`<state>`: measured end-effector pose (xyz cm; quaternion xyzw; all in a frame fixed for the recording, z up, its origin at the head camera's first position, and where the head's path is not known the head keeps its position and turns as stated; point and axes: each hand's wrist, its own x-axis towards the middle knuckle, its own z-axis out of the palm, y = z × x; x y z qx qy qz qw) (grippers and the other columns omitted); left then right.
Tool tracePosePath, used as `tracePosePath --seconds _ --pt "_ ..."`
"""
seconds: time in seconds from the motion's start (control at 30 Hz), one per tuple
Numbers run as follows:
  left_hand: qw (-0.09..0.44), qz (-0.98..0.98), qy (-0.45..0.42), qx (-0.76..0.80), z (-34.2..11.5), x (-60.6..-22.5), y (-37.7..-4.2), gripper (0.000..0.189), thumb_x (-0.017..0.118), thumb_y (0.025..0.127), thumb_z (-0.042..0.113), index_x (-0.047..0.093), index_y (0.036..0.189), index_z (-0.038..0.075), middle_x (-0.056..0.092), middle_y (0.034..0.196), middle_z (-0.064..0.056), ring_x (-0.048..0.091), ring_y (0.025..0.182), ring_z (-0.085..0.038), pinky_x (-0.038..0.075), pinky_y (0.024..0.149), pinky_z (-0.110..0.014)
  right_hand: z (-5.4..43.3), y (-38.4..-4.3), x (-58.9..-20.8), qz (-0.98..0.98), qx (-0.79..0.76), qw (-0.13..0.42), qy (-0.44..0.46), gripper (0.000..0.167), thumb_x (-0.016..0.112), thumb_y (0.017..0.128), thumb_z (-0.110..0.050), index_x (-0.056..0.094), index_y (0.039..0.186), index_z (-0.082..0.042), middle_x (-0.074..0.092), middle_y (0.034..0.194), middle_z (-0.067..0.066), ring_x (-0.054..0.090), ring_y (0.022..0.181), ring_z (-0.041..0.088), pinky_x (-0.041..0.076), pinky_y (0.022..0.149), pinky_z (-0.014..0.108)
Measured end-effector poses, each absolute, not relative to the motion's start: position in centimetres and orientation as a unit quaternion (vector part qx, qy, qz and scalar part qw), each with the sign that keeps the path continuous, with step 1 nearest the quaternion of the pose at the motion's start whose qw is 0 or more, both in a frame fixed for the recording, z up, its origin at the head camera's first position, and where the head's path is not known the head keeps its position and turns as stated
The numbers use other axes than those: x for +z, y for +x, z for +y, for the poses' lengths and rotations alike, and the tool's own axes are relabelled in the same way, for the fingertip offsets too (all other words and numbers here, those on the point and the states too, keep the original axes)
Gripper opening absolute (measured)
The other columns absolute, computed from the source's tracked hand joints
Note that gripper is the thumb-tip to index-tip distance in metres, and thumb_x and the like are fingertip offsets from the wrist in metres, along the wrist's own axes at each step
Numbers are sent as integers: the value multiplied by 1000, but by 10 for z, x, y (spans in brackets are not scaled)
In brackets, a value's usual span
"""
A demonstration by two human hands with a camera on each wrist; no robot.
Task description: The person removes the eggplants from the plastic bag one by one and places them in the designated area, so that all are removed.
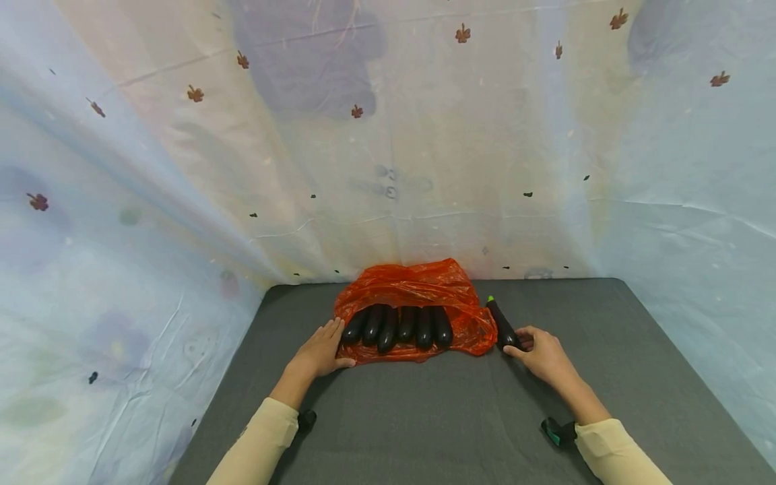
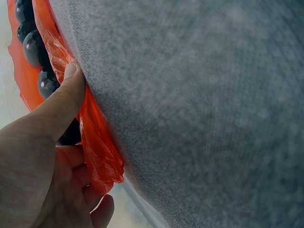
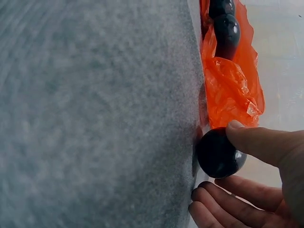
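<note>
Five aubergines (image 1: 397, 326) lie in our bag (image 1: 412, 286). Our left hand (image 1: 321, 350) presses its edge flat, fingers straight. Our right hand (image 1: 542, 351) grasps the sixth aubergine (image 1: 500, 325), not yet inside.

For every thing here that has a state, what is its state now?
Orange plastic bag: open, lying flat on the grey mat.
Five eggplants: side by side in the bag.
Sixth eggplant: outside the bag, held at its end.
Left hand: resting on the bag's edge.
Right hand: gripping the sixth eggplant.

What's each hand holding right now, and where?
Right hand grips the loose eggplant at its rounded near end. Left hand presses the orange bag's edge.
</note>
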<state>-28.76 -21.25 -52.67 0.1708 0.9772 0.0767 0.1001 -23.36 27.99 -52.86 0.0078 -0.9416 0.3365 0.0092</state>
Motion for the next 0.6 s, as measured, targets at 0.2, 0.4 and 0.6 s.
tracePosePath --seconds 0.2,0.4,0.6 --pt "102 977 170 80 -212 -524 -286 100 75 99 48 25 168 -5 22 176 -23 21 163 -40 20 133 -52 280 -235 -531 -944 330 13 10 56 81 98 -31 64 134 10 70 121 30 70 110 44 59 91 60" --pt "100 976 173 85 -212 -523 -285 99 76 99 47 26 167 -6 22 175 -25 22 163 -41 21 132 -53 281 -236 -530 -945 327 9 13 58 81 99 -33 64 134 10 70 122 30 70 111 44 59 92 60" --pt "98 976 173 88 -212 -523 -285 99 76 99 46 26 167 -7 23 175 -26 22 163 -42 21 132 -54 282 -233 -527 -945 326 9 14 58 80 99 -32 64 135 10 70 123 30 70 111 44 59 92 60"
